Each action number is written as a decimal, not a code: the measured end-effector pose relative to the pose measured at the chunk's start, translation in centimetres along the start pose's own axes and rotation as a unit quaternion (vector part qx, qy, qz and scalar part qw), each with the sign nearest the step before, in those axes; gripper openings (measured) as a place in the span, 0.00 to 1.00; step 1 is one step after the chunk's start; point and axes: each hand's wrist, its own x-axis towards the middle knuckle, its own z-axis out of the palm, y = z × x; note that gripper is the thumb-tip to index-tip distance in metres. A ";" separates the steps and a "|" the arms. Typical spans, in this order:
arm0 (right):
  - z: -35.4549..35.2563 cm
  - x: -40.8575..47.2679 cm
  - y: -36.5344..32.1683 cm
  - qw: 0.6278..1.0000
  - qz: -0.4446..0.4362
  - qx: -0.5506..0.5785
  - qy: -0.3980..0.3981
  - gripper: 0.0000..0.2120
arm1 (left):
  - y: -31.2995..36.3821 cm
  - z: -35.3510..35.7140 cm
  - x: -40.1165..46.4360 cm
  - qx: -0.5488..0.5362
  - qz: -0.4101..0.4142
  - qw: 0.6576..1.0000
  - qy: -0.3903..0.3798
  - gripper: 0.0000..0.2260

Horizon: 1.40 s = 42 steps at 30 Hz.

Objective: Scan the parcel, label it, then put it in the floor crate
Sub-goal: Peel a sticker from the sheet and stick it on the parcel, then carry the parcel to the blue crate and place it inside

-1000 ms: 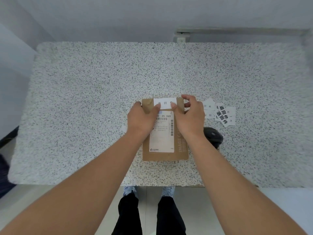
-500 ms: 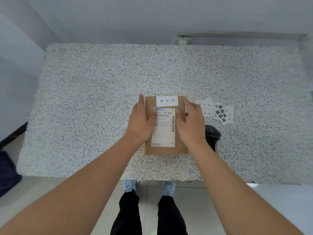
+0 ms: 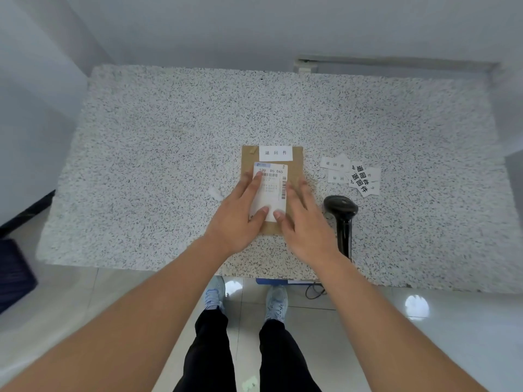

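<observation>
A flat brown parcel [image 3: 295,165] lies on the speckled table [image 3: 169,137], near its front edge. A white shipping label with a barcode covers its middle, and a small white sticker [image 3: 275,153] with black characters is stuck along its far edge. My left hand [image 3: 240,210] lies flat on the parcel's near left part, fingers spread. My right hand [image 3: 304,219] lies flat on its near right part. The two thumbs almost meet on the shipping label. Neither hand grips anything.
A black handheld scanner [image 3: 342,219] lies on the table right of my right hand. Several loose white stickers [image 3: 353,175] are scattered further right. A small paper scrap [image 3: 215,192] lies left of the parcel. A dark crate [image 3: 12,275] shows at the left edge on the floor.
My hands pressed the sticker onto the parcel's far edge, then slid back toward me and now rest on its near half. The head has lifted, showing more floor.
</observation>
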 end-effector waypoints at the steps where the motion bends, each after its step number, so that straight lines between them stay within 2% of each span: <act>1: 0.2 -0.2 0.1 1.000 -0.002 -0.002 -0.010 0.33 | -0.2 0.3 -0.3 -0.002 0.000 1.000 -0.006 0.34; 5: 0.7 -0.6 0.6 0.999 -0.017 0.001 -0.027 0.36 | -1.0 1.3 -1.1 -0.006 0.009 0.999 -0.037 0.35; 14: -0.1 -0.9 0.5 0.998 -0.060 0.022 -0.016 0.33 | -0.5 1.7 -1.9 -0.013 0.036 0.999 -0.011 0.36; 22: -4.6 -0.8 -2.3 0.991 -0.125 0.008 0.051 0.32 | 3.1 -2.5 -3.3 -0.011 0.048 0.997 0.062 0.36; 29: -9.2 -2.3 -7.4 0.975 -0.186 -0.017 0.119 0.31 | 6.1 -9.1 -6.6 0.046 0.069 0.986 0.144 0.36; 42: -14.2 -13.3 -21.4 0.932 -0.301 -0.038 0.198 0.33 | 8.3 -19.4 -22.5 0.105 0.109 0.944 0.293 0.36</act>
